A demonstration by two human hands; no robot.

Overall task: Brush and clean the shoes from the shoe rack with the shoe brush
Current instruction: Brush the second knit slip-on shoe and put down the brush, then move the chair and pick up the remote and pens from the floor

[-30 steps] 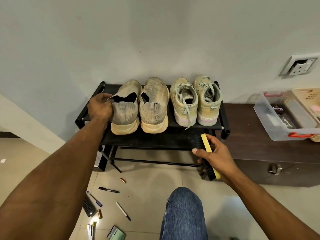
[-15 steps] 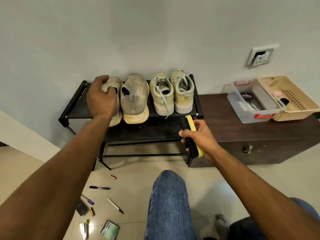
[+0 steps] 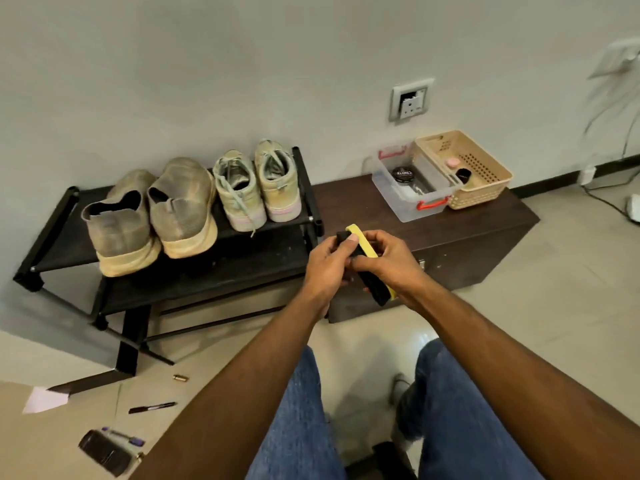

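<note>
Brush (image 3: 367, 268): yellow back, black hairs, held up in front of the rack (image 3: 45, 233), right of it
Left hand (image 3: 329, 268): fingers curled round the brush's far end
Right hand (image 3: 388, 261): fingers wrapped round the brush's middle
Shoes (image 3: 152, 216): four in a row on the rack's top shelf, heels facing out
Box (image 3: 408, 202): on the dark chest, right of the rack

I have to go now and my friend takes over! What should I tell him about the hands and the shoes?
Left hand: grips the shoe brush near its top end.
Right hand: grips the same brush lower down.
Things: four shoes on the shoe rack's top shelf: grey pair at left, laced pair at right.
Done: brush is in hand; no shoe is off the rack.
Left: take each shoe, brush it clean.
</note>
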